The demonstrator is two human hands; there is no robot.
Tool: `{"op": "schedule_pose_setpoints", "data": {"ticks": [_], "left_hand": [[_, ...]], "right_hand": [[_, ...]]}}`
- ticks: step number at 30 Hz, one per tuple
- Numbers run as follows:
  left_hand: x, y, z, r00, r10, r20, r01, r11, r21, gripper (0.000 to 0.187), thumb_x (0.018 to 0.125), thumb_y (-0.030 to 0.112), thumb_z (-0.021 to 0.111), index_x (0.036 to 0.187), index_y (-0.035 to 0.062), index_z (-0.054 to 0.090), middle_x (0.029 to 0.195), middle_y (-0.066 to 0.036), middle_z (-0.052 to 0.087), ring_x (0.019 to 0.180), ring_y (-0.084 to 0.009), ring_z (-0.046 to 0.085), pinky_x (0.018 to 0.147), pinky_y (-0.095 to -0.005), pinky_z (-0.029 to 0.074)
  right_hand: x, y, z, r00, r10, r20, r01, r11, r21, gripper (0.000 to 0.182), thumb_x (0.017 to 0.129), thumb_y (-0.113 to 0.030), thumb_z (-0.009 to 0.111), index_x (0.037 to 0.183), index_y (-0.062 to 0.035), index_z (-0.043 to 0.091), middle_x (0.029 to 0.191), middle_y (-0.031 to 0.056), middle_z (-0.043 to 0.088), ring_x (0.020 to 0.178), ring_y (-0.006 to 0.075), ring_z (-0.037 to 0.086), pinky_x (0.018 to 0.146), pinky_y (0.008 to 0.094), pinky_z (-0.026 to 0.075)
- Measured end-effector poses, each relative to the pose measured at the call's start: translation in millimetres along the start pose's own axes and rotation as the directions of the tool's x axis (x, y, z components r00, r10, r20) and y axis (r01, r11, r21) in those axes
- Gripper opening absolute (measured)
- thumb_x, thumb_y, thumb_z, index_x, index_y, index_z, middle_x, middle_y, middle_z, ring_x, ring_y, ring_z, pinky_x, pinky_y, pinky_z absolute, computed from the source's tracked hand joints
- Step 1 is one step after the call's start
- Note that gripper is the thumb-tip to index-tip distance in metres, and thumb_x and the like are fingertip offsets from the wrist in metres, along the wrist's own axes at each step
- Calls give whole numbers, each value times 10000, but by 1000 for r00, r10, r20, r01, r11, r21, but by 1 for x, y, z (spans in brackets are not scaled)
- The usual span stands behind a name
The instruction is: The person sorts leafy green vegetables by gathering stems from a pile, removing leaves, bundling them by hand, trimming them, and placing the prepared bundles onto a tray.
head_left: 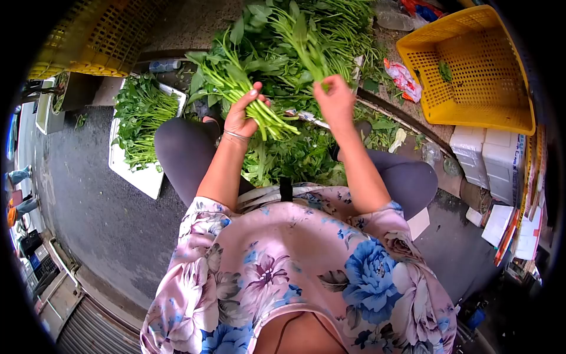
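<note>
My left hand (242, 115) is closed round a bunch of water spinach (233, 79), its leaves pointing up and away and its cut stems (274, 121) jutting out to the right. My right hand (336, 103) is raised to the right of it, fingers pinched on a few water spinach stalks (309, 50) that reach away from me. Beyond both hands lies a large heap of water spinach (348, 35). Loose leaves and trimmings (295, 156) cover the ground between my knees.
A white foam tray (138, 180) with a pile of greens (147, 112) stands on the left. A yellow plastic basket (466, 100) sits at the right, with white foam boxes (498, 159) below it. More yellow crates (106, 38) stand at the far left, near a plastic bottle (164, 66).
</note>
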State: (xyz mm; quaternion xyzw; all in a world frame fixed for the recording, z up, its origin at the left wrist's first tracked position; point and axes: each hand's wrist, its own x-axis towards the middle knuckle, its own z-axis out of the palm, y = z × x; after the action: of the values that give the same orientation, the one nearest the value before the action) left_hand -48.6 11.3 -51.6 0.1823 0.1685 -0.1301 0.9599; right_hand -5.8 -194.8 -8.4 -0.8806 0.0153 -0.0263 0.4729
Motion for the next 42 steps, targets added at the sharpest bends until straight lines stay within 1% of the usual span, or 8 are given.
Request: {"op": "schedule_pose_setpoints", "data": {"ticks": [6,11,15,19,22,25,34,42], "left_hand": [[-2,-6,-4,998,50,-39,-49,999,16,257,763,41,590,1014,69,541,827,-39,578,755,-178,550,737,-326,472],[4,-10,-4,996,84,-33,-82,996,45,347,769,20,576,1097,86,482,841,-3,561,765,-163,546,720,-332,471],[2,-10,-3,995,80,-57,-76,994,80,340,771,33,581,1089,93,477,840,2,558,749,-156,543,723,-332,462],[0,-7,-1,994,73,-82,-68,996,63,274,773,46,581,1027,106,498,847,-1,573,714,-147,556,706,-327,467],[-3,-6,3,986,56,-160,-42,995,87,189,766,60,596,948,57,544,834,-29,601,675,-147,577,654,-326,483],[2,-14,-1,984,62,-170,-28,981,193,184,770,61,593,947,38,548,817,-46,597,681,-145,572,638,-300,485],[4,-26,5,972,158,-173,-94,939,331,202,750,42,624,940,-13,583,831,-73,608,756,-177,586,695,-315,493],[1,-36,-1,965,216,-148,-143,908,393,143,728,0,623,856,0,559,769,-84,597,684,-208,594,626,-334,507]], "right_hand": [[-11,53,20,963,153,220,-119,980,-160,321,690,-276,688,822,-11,564,652,100,575,563,196,549,547,326,442],[-2,43,16,975,168,145,-148,979,-142,390,700,-352,666,876,-12,586,726,108,590,653,232,580,596,351,461],[20,50,33,1000,5,-14,-10,927,-374,398,749,-398,607,968,-67,583,862,105,585,702,247,581,650,382,473],[33,47,37,964,257,71,-188,844,-503,290,743,-346,618,925,-121,601,865,95,602,687,229,588,633,365,476],[32,29,26,997,82,1,-82,994,-72,204,741,-254,620,839,-75,604,719,64,634,617,207,601,583,319,464],[-3,-20,7,997,9,78,4,985,-172,200,729,-253,627,827,-81,598,732,60,631,630,208,604,576,316,462],[-51,-14,37,960,-215,179,256,933,-253,144,699,-218,631,765,-93,610,715,56,605,620,227,584,556,342,458],[-68,14,38,915,82,396,150,840,-521,190,725,-220,590,804,-47,598,746,147,606,694,341,579,614,426,447]]}}
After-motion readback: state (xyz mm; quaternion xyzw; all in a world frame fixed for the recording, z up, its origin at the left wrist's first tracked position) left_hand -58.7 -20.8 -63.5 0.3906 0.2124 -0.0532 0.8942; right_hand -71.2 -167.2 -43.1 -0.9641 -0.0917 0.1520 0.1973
